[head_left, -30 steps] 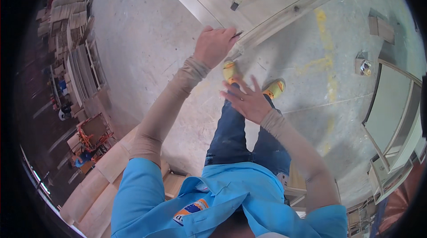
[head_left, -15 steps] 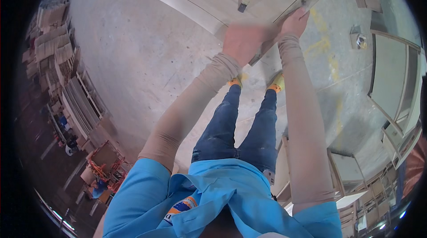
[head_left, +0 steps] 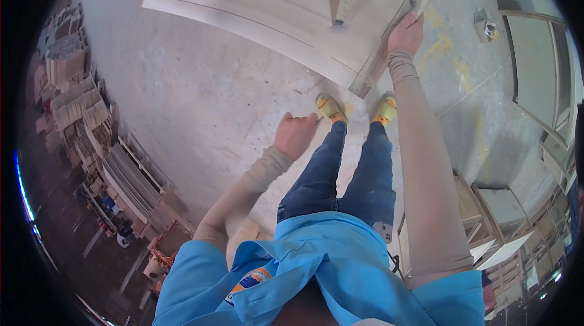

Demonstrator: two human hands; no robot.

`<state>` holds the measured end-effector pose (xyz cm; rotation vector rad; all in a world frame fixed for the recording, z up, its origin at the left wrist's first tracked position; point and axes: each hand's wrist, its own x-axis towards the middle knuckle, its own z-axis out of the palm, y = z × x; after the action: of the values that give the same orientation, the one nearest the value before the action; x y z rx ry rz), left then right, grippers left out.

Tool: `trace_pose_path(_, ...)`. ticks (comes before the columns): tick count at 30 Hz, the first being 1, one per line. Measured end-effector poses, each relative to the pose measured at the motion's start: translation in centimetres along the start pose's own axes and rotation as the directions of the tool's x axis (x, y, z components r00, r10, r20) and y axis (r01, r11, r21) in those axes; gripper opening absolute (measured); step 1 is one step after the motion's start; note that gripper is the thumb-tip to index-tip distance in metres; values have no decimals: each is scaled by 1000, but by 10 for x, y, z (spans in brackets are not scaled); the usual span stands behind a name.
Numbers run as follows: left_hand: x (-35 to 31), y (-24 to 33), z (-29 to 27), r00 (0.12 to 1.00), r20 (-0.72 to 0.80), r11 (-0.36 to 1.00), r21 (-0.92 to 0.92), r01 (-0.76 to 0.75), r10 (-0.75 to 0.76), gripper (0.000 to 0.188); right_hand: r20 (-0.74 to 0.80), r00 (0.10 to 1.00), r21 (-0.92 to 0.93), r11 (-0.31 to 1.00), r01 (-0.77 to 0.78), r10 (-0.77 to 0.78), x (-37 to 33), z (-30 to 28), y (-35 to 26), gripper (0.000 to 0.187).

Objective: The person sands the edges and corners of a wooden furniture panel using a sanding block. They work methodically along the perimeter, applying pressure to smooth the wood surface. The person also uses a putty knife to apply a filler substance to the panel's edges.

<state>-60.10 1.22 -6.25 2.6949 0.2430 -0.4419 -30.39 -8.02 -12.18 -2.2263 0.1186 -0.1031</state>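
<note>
Our right hand [head_left: 406, 34] is at the right edge of the broad, pale wooden panel [head_left: 255, 0], fingers curled; we cannot tell whether they grip it. Our left hand [head_left: 296, 135], on our side of the panel and apart from it, is curled nearly closed, its contents unclear. We judge the step to be handling that edge; the next move calls for careful finger placement. Over the panel is a long, narrow, stained tool [head_left: 347, 3]. Our bright blue cloth shirt [head_left: 356, 265] bears an orange-and-blue badge [head_left: 250, 282], its lettering unreadable.
</note>
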Motion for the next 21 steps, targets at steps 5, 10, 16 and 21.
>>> trace_pose_path(5,22,-27,-38,968,-234,973,-226,35,-90,16,32,999,17,999,-36,36,-4,-5,-12,53)
trace_pose_path(10,76,-31,-87,947,-319,975,-198,-97,29,15,95,991,29,995,-97,93,-9,-13,-14,55)
trace_pose_path(16,116,-46,-122,952,-238,975,-60,-215,195,16,294,956,239,969,-60,-14,-79,-44,-9,68)
trace_pose_path(21,146,-39,-137,874,-30,875,22,-484,485,17,518,855,141,988,-63,-20,-189,-85,5,81)
